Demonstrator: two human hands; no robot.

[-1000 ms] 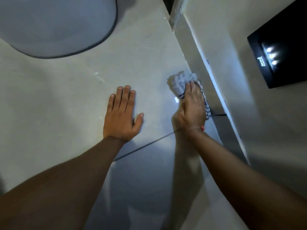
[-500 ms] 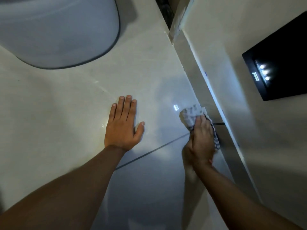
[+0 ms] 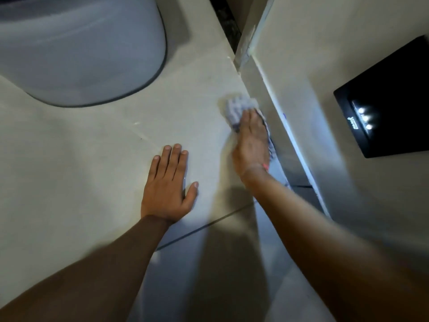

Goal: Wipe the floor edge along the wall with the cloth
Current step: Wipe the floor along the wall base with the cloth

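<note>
Mid-wipe, floor edge by the skirting (image 3: 276, 112).
Right hand (image 3: 251, 141) pressed flat over checked cloth (image 3: 238, 108) against skirting; left hand (image 3: 168, 184) open, empty, bracing on floor (image 3: 92, 159).

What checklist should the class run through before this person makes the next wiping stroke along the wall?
1. Crumpled white checked cloth under the right hand: ok.
2. Cloth against the pale skirting strip at the foot of the wall: ok.
3. Left hand flat on the glossy cream floor tile for support: ok.
4. Floor edge ahead free of obstacles up to the corner: ok.
5. Grey rounded fixture clear of the stroke path: ok.
6. Dirt left on the wiped edge: cannot tell.
</note>
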